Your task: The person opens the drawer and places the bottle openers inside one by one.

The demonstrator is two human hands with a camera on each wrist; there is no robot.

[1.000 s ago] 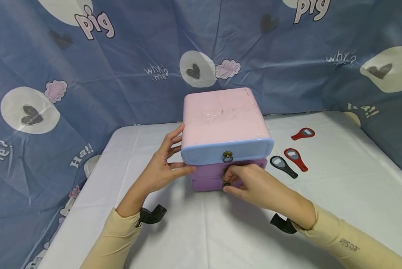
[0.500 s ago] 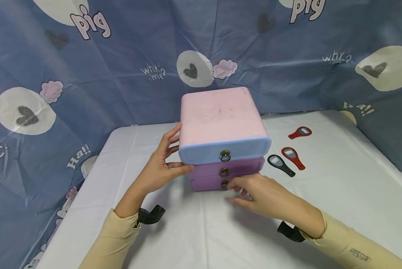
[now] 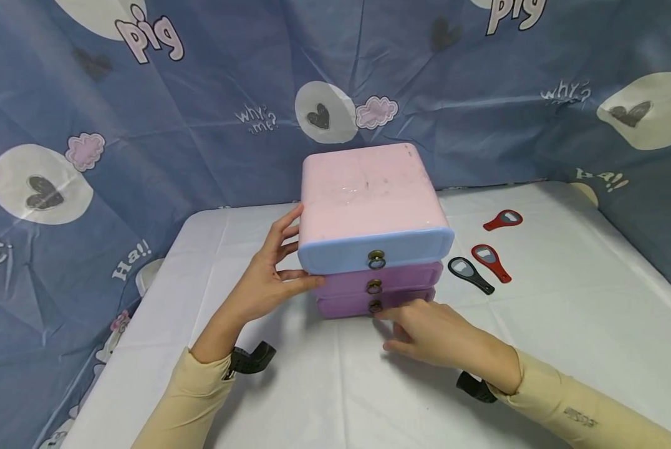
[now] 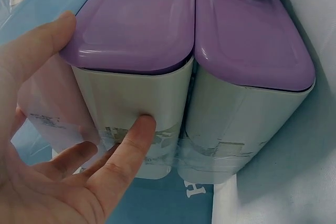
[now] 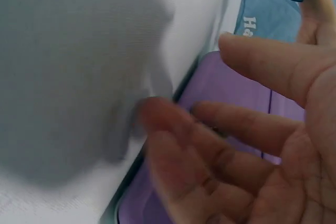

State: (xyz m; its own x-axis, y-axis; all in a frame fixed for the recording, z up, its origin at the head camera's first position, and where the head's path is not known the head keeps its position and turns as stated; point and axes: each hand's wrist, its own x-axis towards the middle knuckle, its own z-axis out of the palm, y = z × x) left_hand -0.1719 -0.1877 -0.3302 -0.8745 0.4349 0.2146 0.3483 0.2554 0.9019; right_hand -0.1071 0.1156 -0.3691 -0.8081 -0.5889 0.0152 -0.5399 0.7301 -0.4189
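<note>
Pink plastic tops the stacked drawer unit (image 3: 369,193), which in the head view stands on the white-covered desk (image 3: 290,405) with its fronts towards the person, presumably so the ring pulls are within reach. The left grip (image 3: 261,284) lies spread along its side, clasping nothing, apparently to brace the unit; the right grip (image 3: 439,333) is loosely parted, forefinger stretched to the ring pull (image 3: 375,306) of the lowest drawer. Three bottle openers (image 3: 491,263) lie near it, to the right. In the left wrist view, the thumb rests at a purple front's corner, a finger against the pale casing (image 4: 134,98); clear tape (image 4: 210,153) probably binds the tiers together. In the right wrist view, blurred, half-bent fingers show nothing held between them
</note>
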